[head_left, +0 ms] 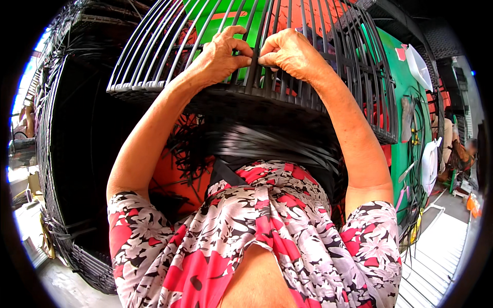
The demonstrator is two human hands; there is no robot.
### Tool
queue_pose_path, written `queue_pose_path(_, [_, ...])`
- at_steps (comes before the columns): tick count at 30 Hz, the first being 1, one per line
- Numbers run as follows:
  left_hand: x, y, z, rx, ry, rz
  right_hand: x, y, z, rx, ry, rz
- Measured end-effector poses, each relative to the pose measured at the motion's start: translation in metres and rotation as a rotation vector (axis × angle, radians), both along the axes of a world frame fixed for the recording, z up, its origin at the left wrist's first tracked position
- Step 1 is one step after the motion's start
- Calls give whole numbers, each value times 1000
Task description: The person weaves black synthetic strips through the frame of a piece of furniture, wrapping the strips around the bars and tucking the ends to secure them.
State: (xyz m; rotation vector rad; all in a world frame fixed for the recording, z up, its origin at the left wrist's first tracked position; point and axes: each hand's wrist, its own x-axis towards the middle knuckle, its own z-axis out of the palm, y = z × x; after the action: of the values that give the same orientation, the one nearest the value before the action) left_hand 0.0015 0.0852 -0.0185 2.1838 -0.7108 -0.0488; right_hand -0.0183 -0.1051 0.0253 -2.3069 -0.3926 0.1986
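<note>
In the head view, the curved black frame (141,88) stands at twelve o'clock, where the left hand (226,55) and right hand (294,54) nearly meet, each grip narrow, pinching its dark upright strands (250,79). Loose black strips (264,146) lie near centre; a green panel (390,56) stands at two o'clock.

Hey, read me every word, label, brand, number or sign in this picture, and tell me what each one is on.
None can be read.
Black slatted frame: no lettering visible.
Floral top: only a printed pattern.
Upper white item by the green panel: no readable text.
Right background: too small to tell.
</note>
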Motion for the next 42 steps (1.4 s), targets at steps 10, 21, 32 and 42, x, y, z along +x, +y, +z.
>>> queue_pose_path(10, [-1, 20, 30, -360, 88, 54, -6, 16, 12, 128, -464, -46])
queue_pose_path(21, [-4, 33, 9, 46, -245, 67, -7, 27, 7, 71, -167, -109])
queue_pose_path(32, [-2, 24, 6, 95, -281, 32, 2, 36, 13, -197, -372, -72])
queue_pose_path(42, [-4, 31, -1, 160, -181, 32, -6, 33, 25, -165, -256, 151])
